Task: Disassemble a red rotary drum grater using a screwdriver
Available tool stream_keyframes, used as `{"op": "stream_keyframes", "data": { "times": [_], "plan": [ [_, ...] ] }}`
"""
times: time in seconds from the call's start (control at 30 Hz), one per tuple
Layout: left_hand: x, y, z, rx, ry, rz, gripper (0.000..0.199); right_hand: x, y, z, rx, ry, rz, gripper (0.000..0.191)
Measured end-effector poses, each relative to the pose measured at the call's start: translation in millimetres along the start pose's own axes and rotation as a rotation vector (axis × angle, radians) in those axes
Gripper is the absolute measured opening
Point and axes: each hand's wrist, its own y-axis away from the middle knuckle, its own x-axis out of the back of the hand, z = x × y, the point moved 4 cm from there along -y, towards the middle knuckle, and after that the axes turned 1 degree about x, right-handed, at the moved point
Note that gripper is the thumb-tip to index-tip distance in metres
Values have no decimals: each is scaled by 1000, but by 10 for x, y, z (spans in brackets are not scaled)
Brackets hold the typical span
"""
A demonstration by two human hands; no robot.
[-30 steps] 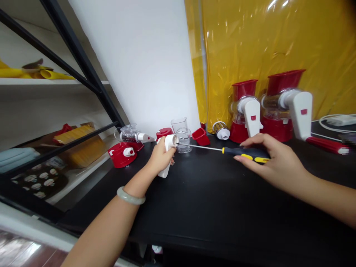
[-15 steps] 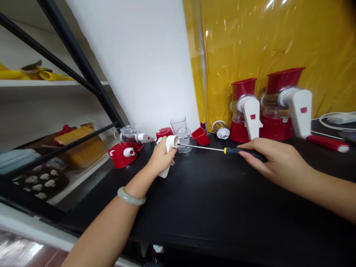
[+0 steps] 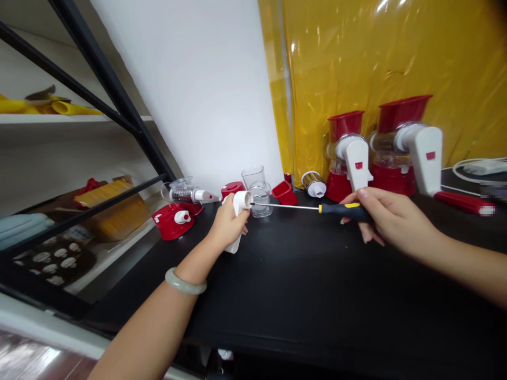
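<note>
My left hand (image 3: 228,224) is wrapped round a white plastic crank handle (image 3: 242,202), its round hollow end facing right. In my right hand (image 3: 390,214) is a screwdriver (image 3: 343,211) with a dark and yellow handle, gripped near its back end. The long metal shaft lies nearly level, and its tip is at the opening of the white part; how deep it sits is hidden. Just behind the left hand stand a clear plastic grater housing (image 3: 259,192) and a red base (image 3: 233,188).
Two red and white rotary graters (image 3: 356,158) stand at the back right. A drum blade (image 3: 313,184) and a red pusher (image 3: 285,193) lie left of them. Another red base (image 3: 173,221) sits at the left on the black table (image 3: 301,295), beside a shelf rack (image 3: 111,89).
My right hand has changed its grip on the screwdriver: the fingers have shifted and the handle has rolled, showing its yellow patch. My left hand keeps its hold almost unmoved.
</note>
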Motion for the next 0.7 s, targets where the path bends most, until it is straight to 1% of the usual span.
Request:
{"op": "stream_keyframes", "data": {
  "times": [0.07, 0.17, 0.27, 0.3, 0.33, 0.4, 0.47, 0.53, 0.6, 0.67, 0.7],
  "plan": [
    [-10, 1, -3, 4, -10, -17, 25, 31, 18, -48, 56, 120, 16, 53],
    [-19, -4, -17, 27, 34, -25, 28, 72, 43, -146, 275, 244, 88, 39],
    [0, -17, -31, 53, 72, 0, 31, 51, 57, -200, 539, 271, 64, 17],
    [9, -20, -28, 52, 61, 7, 32, 45, 56, -201, 599, 255, 58, 12],
    [19, -21, -20, 45, 41, 14, 32, 47, 48, -192, 622, 226, 66, 10],
    [26, -15, 6, 24, -2, 14, 29, 73, 16, -152, 564, 136, 127, 15],
    [12, 0, 31, 7, -23, -3, 26, 102, -9, -112, 448, 37, 190, 27],
    [-8, 15, 44, -3, -37, -13, 25, 113, -13, -99, 359, -35, 210, 32],
    [-23, 23, 43, -7, -54, -12, 24, 109, -7, -95, 279, -107, 176, 33],
    [-30, 24, 30, -3, -63, -4, 25, 96, -4, -71, 186, -143, 97, 42],
    [-32, 23, 22, 1, -65, -3, 25, 92, -3, -56, 153, -115, 56, 47]
  ]
}}
